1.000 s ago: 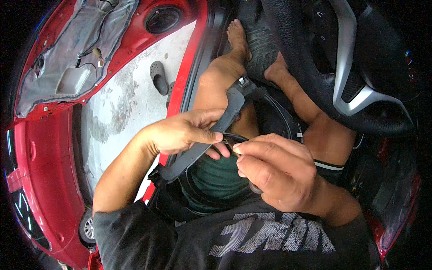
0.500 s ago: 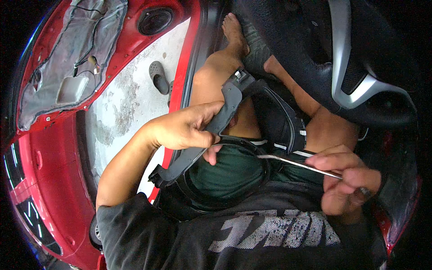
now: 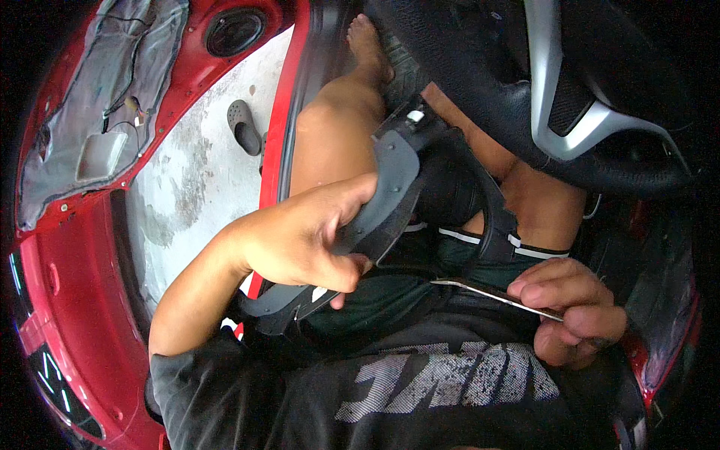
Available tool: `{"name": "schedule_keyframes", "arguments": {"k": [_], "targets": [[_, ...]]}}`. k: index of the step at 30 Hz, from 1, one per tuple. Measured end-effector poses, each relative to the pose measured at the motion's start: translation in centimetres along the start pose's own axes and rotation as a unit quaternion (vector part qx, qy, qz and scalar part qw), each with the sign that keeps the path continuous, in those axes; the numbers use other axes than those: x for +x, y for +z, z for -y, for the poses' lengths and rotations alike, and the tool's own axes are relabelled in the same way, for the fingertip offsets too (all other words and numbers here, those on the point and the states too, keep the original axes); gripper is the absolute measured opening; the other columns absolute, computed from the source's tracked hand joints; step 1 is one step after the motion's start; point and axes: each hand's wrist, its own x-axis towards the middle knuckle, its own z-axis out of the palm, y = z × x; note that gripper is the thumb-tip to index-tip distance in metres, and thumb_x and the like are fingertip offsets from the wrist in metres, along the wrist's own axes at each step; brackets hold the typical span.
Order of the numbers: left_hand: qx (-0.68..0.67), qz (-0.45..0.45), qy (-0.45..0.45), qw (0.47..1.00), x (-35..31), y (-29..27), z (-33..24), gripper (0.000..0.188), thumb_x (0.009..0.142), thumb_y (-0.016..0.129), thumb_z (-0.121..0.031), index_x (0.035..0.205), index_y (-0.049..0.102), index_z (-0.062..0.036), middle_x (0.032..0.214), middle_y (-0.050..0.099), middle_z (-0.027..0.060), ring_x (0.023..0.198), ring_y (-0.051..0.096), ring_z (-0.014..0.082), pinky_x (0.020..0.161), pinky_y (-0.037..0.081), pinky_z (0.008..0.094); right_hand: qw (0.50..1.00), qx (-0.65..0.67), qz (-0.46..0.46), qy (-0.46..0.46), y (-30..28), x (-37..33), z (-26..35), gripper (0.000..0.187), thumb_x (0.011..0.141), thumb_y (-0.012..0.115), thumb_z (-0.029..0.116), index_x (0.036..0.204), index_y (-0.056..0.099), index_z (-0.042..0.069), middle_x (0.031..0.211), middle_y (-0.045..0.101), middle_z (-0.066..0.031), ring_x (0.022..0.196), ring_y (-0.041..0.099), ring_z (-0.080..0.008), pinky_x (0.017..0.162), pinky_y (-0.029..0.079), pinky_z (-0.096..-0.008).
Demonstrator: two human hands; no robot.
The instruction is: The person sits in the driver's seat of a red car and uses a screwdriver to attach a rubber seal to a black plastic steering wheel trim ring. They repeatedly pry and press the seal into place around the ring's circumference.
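My left hand (image 3: pixel 304 244) is closed round a curved dark plastic trim piece (image 3: pixel 394 176), its thumb and fingers gripping the edge. The trim lies tilted over my lap; a white clip (image 3: pixel 415 116) shows at its far end, and a black curved strip runs down its right side. My right hand (image 3: pixel 576 306) pinches a slim metal tool (image 3: pixel 491 294) with a bent, pointed tip. That tip points left toward the trim, apart from my left fingers. Part of the trim is hidden behind my left hand.
A black steering wheel (image 3: pixel 559 127) with a silver spoke looms at the upper right. On the left, a red car door (image 3: pixel 64 199) stands open, its inner side bare with a speaker (image 3: pixel 235 31). A grey clog (image 3: pixel 243 127) lies on the concrete floor (image 3: pixel 180 176) outside.
The trim piece has turned and tilted in my left hand. My right hand still holds the metal tool in much the same place. The whole view has shifted slightly.
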Motion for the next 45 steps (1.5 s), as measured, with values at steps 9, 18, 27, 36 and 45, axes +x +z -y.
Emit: {"name": "schedule_keyframes", "arguments": {"k": [9, 18, 27, 36, 45], "targets": [[0.078, -0.010, -0.021, 0.997, -0.4, 1.1, -0.8, 0.074, 0.087, 0.076, 0.005, 0.149, 0.036, -0.0016, 0.110, 0.066, 0.0083, 0.080, 0.073, 0.0140, 0.071, 0.065, 0.0316, 1.000, -0.008, 0.000, -0.019, 0.8, -1.5, 0.6, 0.025, 0.112, 0.060, 0.025, 0.121, 0.048, 0.005, 0.104, 0.073, -0.0264, 0.083, 0.077, -0.0358, 0.069, 0.068, -0.0466], [0.095, -0.093, -0.024, 0.991, -1.7, 0.8, 0.5, 0.069, 0.086, 0.071, -0.002, 0.149, 0.044, -0.0004, 0.098, 0.065, 0.0032, 0.077, 0.068, 0.0141, 0.063, 0.059, 0.0342, 0.998, 0.006, -0.014, 0.056, -1.9, -4.8, 1.8, 0.020, 0.104, 0.072, 0.011, 0.119, 0.064, 0.001, 0.113, 0.073, -0.0242, 0.095, 0.076, -0.0353, 0.080, 0.064, -0.0462], [-0.057, -0.116, 0.009, 0.992, -0.3, -2.7, 3.8, 0.059, 0.078, 0.071, 0.000, 0.132, 0.048, -0.0022, 0.087, 0.071, 0.0171, 0.064, 0.072, 0.0314, 0.057, 0.065, 0.0452, 0.866, -0.267, -0.070, 0.417, -4.2, -18.6, 5.2, 0.028, 0.091, 0.088, 0.022, 0.106, 0.074, 0.003, 0.109, 0.074, -0.0144, 0.098, 0.073, -0.0230, 0.086, 0.058, -0.0373], [0.031, -0.156, 0.041, 0.986, -0.9, -0.1, 0.1, 0.095, 0.068, 0.105, -0.037, 0.128, 0.042, 0.0020, 0.077, 0.060, 0.0084, 0.047, 0.067, 0.0296, 0.044, 0.063, 0.0463, 0.657, -0.435, -0.443, 0.428, -24.6, -27.2, 3.8, 0.030, 0.105, 0.068, 0.029, 0.120, 0.074, 0.004, 0.118, 0.078, -0.0160, 0.112, 0.074, -0.0333, 0.099, 0.056, -0.0443], [0.118, -0.409, 0.066, 0.902, -10.5, 6.8, -0.4, 0.086, 0.083, 0.084, -0.028, 0.151, 0.042, 0.0033, 0.105, 0.059, 0.0120, 0.063, 0.068, 0.0232, 0.054, 0.064, 0.0389, 0.670, -0.584, -0.096, 0.447, -26.4, -42.2, -13.6, 0.031, 0.104, 0.064, 0.016, 0.131, 0.072, 0.003, 0.130, 0.073, -0.0245, 0.117, 0.070, -0.0442, 0.100, 0.056, -0.0503]]}}
